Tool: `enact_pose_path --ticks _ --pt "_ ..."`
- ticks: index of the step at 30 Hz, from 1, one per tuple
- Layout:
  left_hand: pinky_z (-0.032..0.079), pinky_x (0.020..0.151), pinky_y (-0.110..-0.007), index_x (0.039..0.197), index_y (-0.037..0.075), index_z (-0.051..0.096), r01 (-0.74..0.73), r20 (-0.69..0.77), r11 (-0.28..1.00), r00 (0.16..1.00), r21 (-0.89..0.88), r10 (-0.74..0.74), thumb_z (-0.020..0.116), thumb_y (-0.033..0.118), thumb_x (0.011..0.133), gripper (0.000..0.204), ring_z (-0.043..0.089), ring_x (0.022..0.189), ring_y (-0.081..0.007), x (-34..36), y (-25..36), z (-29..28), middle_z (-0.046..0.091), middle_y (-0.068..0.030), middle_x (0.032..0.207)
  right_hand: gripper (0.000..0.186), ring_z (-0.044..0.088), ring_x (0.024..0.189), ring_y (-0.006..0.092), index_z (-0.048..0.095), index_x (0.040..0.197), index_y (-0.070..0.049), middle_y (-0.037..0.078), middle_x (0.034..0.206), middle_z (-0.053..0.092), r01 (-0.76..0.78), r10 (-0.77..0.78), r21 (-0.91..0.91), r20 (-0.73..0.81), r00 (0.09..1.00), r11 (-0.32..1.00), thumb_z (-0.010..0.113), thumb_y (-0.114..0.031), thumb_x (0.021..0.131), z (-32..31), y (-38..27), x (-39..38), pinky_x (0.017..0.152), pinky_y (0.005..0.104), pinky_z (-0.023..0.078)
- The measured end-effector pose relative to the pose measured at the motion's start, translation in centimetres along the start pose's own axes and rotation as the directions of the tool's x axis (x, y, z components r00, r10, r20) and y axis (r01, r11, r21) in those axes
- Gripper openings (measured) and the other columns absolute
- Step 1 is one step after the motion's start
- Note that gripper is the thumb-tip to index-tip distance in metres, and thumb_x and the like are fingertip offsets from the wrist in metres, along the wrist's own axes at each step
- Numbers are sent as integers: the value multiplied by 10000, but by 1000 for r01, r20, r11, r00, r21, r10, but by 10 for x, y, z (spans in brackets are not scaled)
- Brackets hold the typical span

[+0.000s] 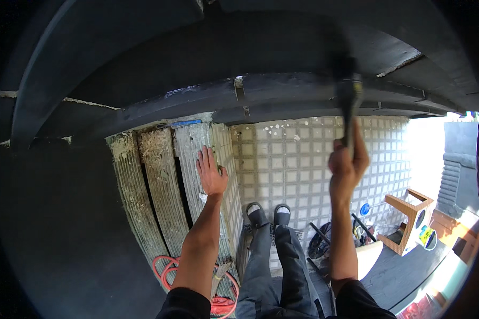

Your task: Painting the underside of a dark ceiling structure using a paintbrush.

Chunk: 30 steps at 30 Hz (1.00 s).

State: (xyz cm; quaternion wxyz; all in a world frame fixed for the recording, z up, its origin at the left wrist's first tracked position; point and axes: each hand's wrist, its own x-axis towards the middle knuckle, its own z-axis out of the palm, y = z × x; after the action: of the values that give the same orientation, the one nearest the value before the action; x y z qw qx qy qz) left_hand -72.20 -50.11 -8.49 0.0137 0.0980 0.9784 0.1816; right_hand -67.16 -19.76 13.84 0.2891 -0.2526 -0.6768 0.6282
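My right hand point(348, 162) is raised and closed round the handle of a dark paintbrush point(348, 93). Its bristle end is smeared by motion in front of a black-coated wall point(271, 50) with ledges and pale bare gaps. On a bench of weathered, grooved planks point(159, 181), my left hand point(213, 175) rests palm down with its fingers spread, holding nothing. A thin blue object point(187, 123) lies at the planks' far end, against the wall.
Red tubing point(167, 264) loops over the bench's near end. The tiled floor point(303, 170) carries pale splashes. A blue lid point(365, 209), a black bag point(319, 244), a brown frame-like stool point(412, 212) and a small bucket point(429, 240) stand to the right.
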Motion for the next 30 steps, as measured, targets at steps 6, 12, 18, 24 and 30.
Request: enact_pose_path --ticks 6,12,18,24,30 --pt "216 1227 -520 1557 32 292 -2 -1 1000 1000 -3 2 664 101 786 859 245 1508 -389 0 -2 -2 265 -166 1640 592 335 467 15 468 1486 8 -27 652 483 -1 7 20 -280 960 1000 565 -66 907 1 -22 31 401 214 246" --pt "226 1220 -525 1546 20 305 -19 -22 999 1000 -50 18 648 98 789 835 261 1496 -399 1 0 -1 279 -168 1631 688 451 492 44 446 1486 43 41 721 631 52 -59 -99 -70 996 994 620 -92 834 72 -30 -8 414 208 358" --pt "208 1226 -529 1553 21 303 -45 -101 998 994 -45 40 628 127 799 829 253 1504 -392 -5 -13 6 275 -170 1635 727 464 548 29 408 1482 103 -27 667 554 5 -6 9 87 996 1000 640 35 797 185 -52 -67 513 181 374" --pt "234 1214 -535 1535 23 335 10 -13 997 1000 -82 -11 654 110 799 807 247 1506 -391 -1 -3 -10 281 -165 1631 717 526 523 61 394 1471 136 50 596 553 101 -97 1 296 950 995 626 30 800 248 -51 -109 505 226 440" --pt "238 1213 -540 1541 35 328 1 -9 991 1000 -133 -2 658 83 781 830 236 1510 -390 1 -10 0 274 -155 1635 754 632 490 245 345 1490 127 180 609 610 172 -203 110 432 879 979 629 22 800 310 -38 -137 499 323 503"
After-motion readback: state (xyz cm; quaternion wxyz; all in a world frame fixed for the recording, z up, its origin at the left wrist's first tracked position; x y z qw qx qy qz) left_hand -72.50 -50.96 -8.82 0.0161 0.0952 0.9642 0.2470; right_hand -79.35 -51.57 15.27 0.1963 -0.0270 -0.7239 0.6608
